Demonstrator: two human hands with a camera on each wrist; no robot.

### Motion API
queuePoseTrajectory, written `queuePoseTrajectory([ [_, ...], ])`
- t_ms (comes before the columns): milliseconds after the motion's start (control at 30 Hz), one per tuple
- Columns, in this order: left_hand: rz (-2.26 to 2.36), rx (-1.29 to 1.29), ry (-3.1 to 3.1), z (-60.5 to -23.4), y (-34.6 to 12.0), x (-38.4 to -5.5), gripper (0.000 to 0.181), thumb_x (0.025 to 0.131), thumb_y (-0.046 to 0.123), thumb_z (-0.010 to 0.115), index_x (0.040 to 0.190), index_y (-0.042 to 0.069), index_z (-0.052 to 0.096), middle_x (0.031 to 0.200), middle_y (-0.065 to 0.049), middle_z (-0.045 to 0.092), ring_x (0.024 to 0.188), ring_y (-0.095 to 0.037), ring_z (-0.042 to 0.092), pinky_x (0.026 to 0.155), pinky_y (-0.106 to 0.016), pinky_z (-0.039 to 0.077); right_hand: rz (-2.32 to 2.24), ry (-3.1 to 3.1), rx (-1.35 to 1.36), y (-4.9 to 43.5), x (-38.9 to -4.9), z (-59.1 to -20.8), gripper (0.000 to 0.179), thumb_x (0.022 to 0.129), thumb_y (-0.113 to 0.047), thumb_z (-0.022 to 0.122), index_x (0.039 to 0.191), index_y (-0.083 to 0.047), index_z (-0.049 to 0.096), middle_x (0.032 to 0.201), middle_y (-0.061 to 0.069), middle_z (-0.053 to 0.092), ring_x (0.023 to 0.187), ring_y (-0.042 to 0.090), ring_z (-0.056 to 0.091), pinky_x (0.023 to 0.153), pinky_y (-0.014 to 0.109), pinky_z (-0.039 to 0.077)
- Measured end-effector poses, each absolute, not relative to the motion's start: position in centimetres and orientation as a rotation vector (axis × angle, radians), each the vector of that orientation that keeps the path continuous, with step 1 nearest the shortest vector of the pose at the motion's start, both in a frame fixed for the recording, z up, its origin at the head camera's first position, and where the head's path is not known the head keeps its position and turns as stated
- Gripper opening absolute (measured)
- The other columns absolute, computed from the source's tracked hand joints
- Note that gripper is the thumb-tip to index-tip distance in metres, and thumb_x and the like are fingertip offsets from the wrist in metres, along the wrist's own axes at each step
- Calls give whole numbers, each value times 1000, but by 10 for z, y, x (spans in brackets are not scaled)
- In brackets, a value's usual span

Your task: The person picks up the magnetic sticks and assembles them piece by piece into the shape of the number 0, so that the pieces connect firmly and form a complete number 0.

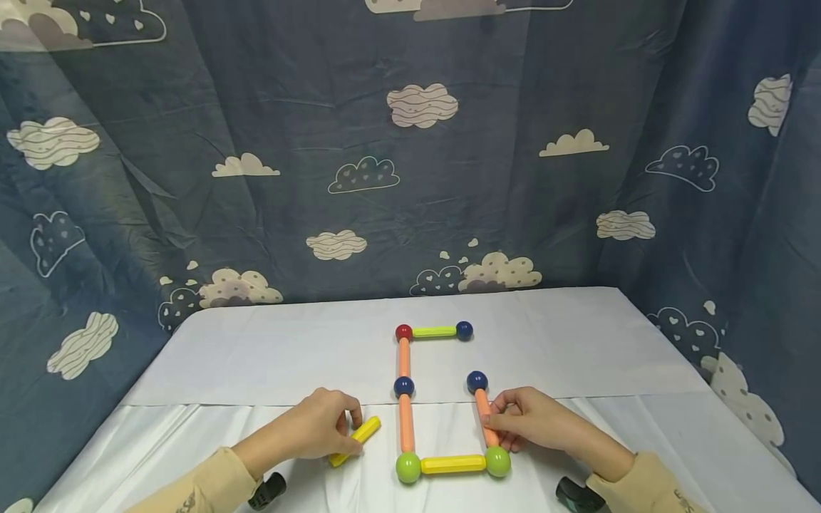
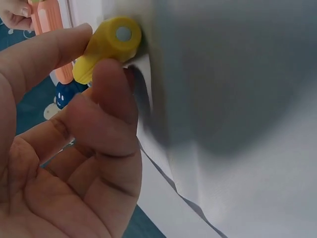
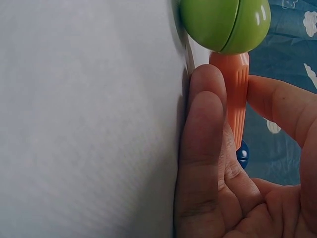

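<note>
My left hand (image 1: 321,426) pinches a loose yellow magnetic stick (image 1: 368,429) between thumb and fingers, low over the white cloth. In the left wrist view a round grey metal disc shows on the end of the yellow stick (image 2: 111,42). My right hand (image 1: 539,419) holds an orange stick (image 1: 484,413) between thumb and fingers. That orange stick joins a blue ball (image 1: 477,380) at its far end to a green ball (image 1: 497,462) at its near end. In the right wrist view the green ball (image 3: 225,22) sits just beyond the fingertips.
A second yellow stick (image 1: 452,464) links both green balls, the left one (image 1: 408,467) at the corner. From there orange sticks (image 1: 407,424) run up through a blue ball (image 1: 404,386) to a red ball (image 1: 403,333). A lime stick (image 1: 434,332) ends at another blue ball (image 1: 465,330).
</note>
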State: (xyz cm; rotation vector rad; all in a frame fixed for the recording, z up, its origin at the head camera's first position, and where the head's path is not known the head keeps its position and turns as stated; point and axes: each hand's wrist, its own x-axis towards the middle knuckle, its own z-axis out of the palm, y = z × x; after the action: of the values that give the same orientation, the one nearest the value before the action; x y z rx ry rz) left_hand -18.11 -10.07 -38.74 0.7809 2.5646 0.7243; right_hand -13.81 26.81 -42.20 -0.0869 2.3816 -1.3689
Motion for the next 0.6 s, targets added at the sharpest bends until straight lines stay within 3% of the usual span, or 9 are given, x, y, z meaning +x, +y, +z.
queuePoseTrajectory([
  [300,712,799,2571,-384,-99,-183,21,82,16,93,87,14,72,68,2,61,57,-10,55,49,-23,42,-1353,2398,-64,268,-138,-422,28,101,-30,76,102,-4,66,70,-1,71,63,8,65,59,22,56],
  [600,725,791,2604,-350,-82,-195,15,86,16,90,93,12,78,69,3,65,62,-12,57,56,-24,44,-1339,2415,-58,267,-137,-421,26,101,-29,75,102,-4,66,70,-1,71,62,9,65,58,22,57],
])
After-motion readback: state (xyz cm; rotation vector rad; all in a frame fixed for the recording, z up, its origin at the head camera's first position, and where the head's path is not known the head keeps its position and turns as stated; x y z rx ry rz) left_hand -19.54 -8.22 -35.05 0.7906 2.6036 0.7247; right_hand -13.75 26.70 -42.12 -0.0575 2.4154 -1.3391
